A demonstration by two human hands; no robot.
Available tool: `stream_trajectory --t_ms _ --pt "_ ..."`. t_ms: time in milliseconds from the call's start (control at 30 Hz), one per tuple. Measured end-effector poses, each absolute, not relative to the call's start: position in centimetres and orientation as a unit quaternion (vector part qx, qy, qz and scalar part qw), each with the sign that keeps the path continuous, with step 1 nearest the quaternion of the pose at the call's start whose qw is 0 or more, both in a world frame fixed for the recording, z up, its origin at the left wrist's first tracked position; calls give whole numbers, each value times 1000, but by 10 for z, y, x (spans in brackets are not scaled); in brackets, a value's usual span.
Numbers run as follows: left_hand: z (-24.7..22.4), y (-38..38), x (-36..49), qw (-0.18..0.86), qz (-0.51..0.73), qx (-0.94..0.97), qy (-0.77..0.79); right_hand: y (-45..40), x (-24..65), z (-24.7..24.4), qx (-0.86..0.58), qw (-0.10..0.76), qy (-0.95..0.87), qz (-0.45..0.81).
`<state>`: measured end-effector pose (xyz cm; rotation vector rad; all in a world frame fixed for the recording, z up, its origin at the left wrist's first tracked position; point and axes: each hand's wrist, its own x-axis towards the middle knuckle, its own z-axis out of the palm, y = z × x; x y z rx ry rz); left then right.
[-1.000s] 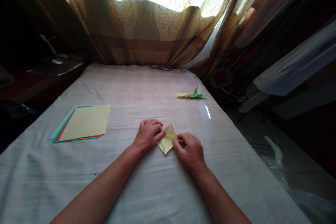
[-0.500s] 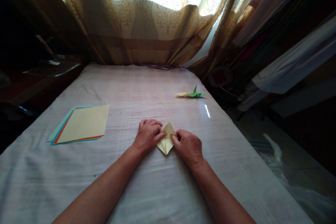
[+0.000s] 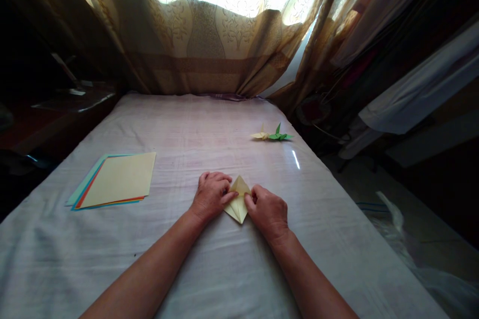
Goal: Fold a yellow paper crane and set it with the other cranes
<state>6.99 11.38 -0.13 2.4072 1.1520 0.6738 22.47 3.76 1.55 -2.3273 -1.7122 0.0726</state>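
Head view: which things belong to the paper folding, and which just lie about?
In use: folded paper; left hand and right hand, both touching it; cloth beneath.
Apparently just lying about: paper stack (perhaps spare sheets); yellow origami; green origami.

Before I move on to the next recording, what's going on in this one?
A person's left hand and right hand are both on a small, creased, folded yellow paper lying on a pale cloth. Off to the left lies a stack of coloured sheets; farther back, to the right, sit a cream paper figure and a green paper figure.
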Motion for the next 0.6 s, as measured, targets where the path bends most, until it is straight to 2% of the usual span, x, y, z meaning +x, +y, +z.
stream_trajectory --t_ms 100,300,600 --pt "-2 114 70 194 239 859 409 38 224 16 -789 124 -601 3" --pt "-3 114 69 194 240 859 409 49 226 20 -759 174 -627 -14" --pt "-1 113 70 192 233 862 408 57 223 18 -758 176 -628 -28"
